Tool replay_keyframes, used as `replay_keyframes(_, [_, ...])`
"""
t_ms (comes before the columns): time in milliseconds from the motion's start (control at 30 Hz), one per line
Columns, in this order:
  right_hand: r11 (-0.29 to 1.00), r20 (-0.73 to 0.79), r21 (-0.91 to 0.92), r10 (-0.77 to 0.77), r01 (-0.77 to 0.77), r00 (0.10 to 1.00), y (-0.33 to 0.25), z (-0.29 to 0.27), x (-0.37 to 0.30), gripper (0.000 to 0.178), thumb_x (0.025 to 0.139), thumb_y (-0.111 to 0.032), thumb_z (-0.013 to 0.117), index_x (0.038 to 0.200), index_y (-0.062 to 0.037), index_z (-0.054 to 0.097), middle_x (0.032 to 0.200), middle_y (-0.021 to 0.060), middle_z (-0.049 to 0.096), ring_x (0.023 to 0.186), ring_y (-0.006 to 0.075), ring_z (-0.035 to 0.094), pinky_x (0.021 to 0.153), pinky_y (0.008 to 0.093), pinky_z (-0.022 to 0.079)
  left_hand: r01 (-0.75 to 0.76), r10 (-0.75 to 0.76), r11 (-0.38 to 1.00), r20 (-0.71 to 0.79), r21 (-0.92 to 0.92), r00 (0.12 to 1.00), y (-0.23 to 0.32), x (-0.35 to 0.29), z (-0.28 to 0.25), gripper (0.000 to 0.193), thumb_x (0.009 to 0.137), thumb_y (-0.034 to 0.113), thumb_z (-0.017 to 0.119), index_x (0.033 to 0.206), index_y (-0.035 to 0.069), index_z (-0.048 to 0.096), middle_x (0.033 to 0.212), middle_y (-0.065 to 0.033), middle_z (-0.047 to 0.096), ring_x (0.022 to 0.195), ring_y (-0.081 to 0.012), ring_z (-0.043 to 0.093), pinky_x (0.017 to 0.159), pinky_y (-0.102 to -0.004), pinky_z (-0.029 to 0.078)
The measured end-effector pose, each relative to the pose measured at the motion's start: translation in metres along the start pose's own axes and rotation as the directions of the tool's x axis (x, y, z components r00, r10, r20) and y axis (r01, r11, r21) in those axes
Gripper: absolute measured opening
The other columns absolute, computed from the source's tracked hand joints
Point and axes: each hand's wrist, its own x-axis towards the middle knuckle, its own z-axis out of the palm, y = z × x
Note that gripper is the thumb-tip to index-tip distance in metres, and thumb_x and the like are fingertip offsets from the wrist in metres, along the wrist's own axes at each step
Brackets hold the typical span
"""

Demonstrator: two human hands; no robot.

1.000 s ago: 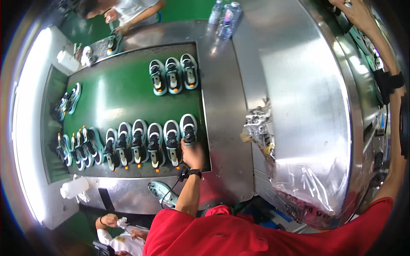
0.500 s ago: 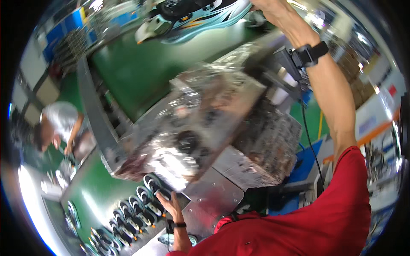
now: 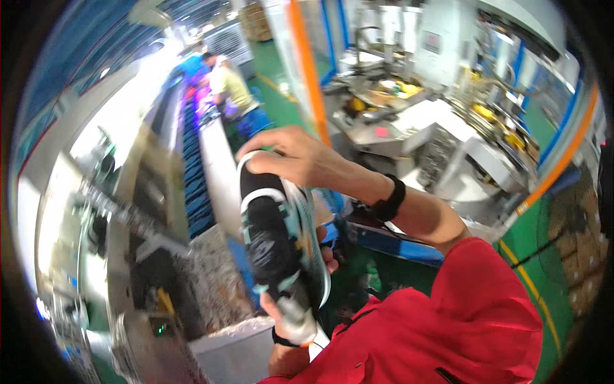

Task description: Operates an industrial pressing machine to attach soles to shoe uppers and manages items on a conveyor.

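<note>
A sports shoe (image 3: 263,240), black on top with white and mint green parts, is held up in front of my chest. Its toe points away from me and the heel is near my body. My right hand (image 3: 284,157) is closed over the toe end, thumb and fingers gripping the front edge. Under the heel end, my left hand (image 3: 270,307) supports the shoe from below, with some fingertips showing past the sole on the right side. The shoe hides most of the left palm.
A conveyor with a dark blue ribbed belt (image 3: 195,179) runs away at the left. Beyond it stands a person in a yellow top (image 3: 233,89). At the right is a white machine (image 3: 441,51) with hoses, bordered by an orange rail (image 3: 556,179). A control box (image 3: 157,336) stands lower left.
My view has turned from the green belt with a row of shoes to the conveyor and machine. The right hand has come down, and my left hand has left the row to hold the shoe.
</note>
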Motion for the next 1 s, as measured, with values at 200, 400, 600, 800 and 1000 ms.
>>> replay_keyframes(200, [0.864,-0.269,0.347,0.463,-0.364,0.844,0.002,-0.149,-0.214,0.058,0.090,-0.033,0.059,0.136,-0.0008,0.044,0.117,0.0105,0.061,0.100,0.0152,0.060,0.081,0.0307,0.052,0.071,-0.029,0.963,-0.163,0.259,0.986,-0.152,0.106,-0.006,0.046,0.099,0.032,0.046,0.136,0.005,0.045,0.130,-0.0155,0.055,0.112,-0.0277,0.059,0.101,-0.0421,0.045])
replay_keyframes(400, [0.799,-0.798,0.242,0.486,-0.551,0.356,0.033,-0.238,-0.353,0.070,0.066,-0.019,0.080,0.126,0.0025,0.051,0.111,0.0104,0.063,0.101,0.0175,0.058,0.091,0.0311,0.046,0.103,-0.147,0.504,-0.032,0.858,0.989,-0.323,0.189,0.021,0.055,0.093,0.019,0.060,0.139,-0.003,0.040,0.120,-0.0103,0.059,0.106,-0.0161,0.055,0.094,-0.0304,0.045])
replay_keyframes(600, [0.775,-0.963,0.129,0.248,-0.618,0.110,-0.001,-0.350,-0.469,0.068,0.066,-0.018,0.081,0.126,0.0005,0.054,0.109,0.0092,0.063,0.098,0.0170,0.059,0.091,0.0311,0.046,0.375,-0.497,0.433,-0.130,0.820,0.858,-0.472,0.281,0.013,0.067,0.093,0.033,0.062,0.142,-0.005,0.036,0.127,-0.0138,0.057,0.117,-0.0208,0.054,0.096,-0.0313,0.043])
replay_keyframes(800, [0.674,-0.991,0.130,0.091,-0.727,-0.093,-0.033,-0.386,-0.500,0.063,0.068,-0.017,0.070,0.125,0.0023,0.051,0.111,0.0092,0.060,0.099,0.0166,0.059,0.090,0.0292,0.046,0.076,-0.252,0.002,-0.073,0.997,0.965,-0.610,0.414,-0.060,0.055,0.081,0.028,0.068,0.119,-0.008,0.050,0.109,-0.0279,0.063,0.106,-0.0393,0.060,0.092,-0.0430,0.046])
replay_keyframes(1000, [0.505,-0.991,0.121,0.015,-0.854,-0.132,-0.043,-0.399,-0.495,0.058,0.068,-0.014,0.068,0.122,0.0023,0.053,0.106,0.0081,0.060,0.095,0.0153,0.058,0.087,0.0280,0.047,0.168,-0.081,-0.363,-0.211,0.916,0.974,-0.651,0.478,-0.118,0.084,0.077,0.019,0.070,0.139,-0.011,0.022,0.124,-0.0310,0.049,0.108,-0.0459,0.056,0.092,-0.0479,0.048])
